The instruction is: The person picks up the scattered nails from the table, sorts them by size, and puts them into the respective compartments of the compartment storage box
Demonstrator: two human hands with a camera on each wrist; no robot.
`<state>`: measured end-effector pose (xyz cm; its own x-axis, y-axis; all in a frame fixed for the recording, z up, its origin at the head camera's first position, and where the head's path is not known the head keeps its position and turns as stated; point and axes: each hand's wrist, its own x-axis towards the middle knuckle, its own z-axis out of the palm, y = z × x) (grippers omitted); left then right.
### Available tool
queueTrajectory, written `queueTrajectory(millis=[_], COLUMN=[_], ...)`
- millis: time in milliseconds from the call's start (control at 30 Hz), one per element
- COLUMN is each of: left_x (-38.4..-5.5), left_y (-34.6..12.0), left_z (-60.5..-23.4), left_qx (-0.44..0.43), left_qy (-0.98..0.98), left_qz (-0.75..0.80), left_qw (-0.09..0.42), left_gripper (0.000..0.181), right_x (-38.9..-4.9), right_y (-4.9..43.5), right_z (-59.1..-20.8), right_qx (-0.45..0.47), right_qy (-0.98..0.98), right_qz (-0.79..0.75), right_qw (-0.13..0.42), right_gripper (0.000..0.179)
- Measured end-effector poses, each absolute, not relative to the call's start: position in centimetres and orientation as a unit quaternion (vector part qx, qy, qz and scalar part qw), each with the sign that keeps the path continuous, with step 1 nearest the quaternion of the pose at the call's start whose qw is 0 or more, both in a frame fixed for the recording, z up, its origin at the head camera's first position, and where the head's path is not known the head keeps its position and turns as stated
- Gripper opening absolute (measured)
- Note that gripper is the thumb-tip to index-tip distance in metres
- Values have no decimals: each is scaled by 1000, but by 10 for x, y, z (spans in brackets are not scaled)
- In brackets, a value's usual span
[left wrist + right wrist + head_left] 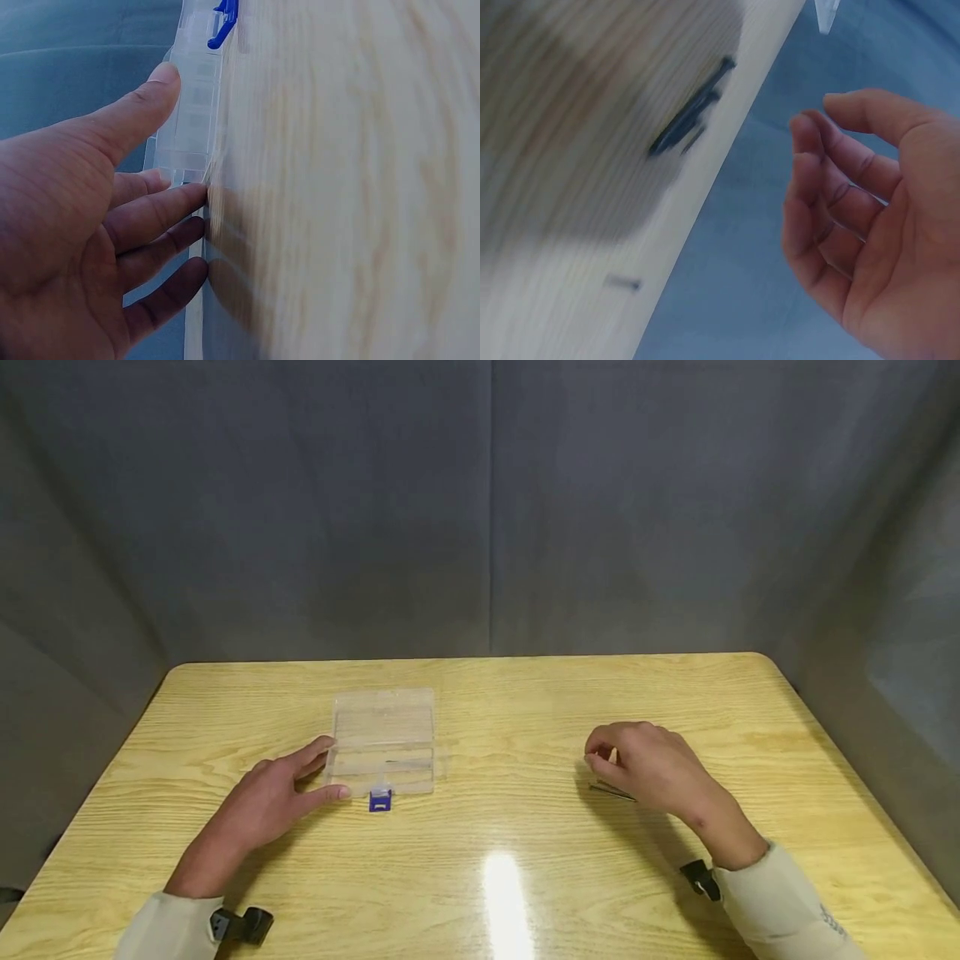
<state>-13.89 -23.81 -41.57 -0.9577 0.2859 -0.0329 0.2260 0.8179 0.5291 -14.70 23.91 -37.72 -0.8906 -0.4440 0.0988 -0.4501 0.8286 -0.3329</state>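
A clear plastic box (382, 782) with a blue latch (380, 801) at its front lies on the table, its transparent lid (384, 717) laid back. Inside it shows a thin dark sliver (402, 762). My left hand (273, 795) rests at the box's left side, fingers spread, thumb by the front corner. To the right, my right hand (651, 770) is raised above several dark nails or screws (686, 112) lying close together. Its fingers are loosely bent, and a gap shows between thumb and fingertips in the right wrist view, with nothing held there.
A single small nail or screw (622, 283) lies apart from the others in the right wrist view. The wooden table (480, 827) ends at a grey curtain (450, 510) behind, with more curtain at both sides. Each wrist carries a small black camera (243, 925).
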Motion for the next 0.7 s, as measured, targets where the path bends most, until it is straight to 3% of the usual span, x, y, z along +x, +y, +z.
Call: queueTrajectory(millis=[433,700], left_x=[-139,-139], left_y=[-240,-239], left_z=[-414,-415], left_qx=[135,136], left_qy=[951,949], left_qz=[272,277], left_qw=[56,56], left_gripper=[93,93], right_x=[-141,-137], right_y=[286,303], right_z=[-377,-382], right_qx=[167,136], right_qy=[-972,-979], right_qz=[165,152], right_qw=[5,-30], right_gripper=[10,9])
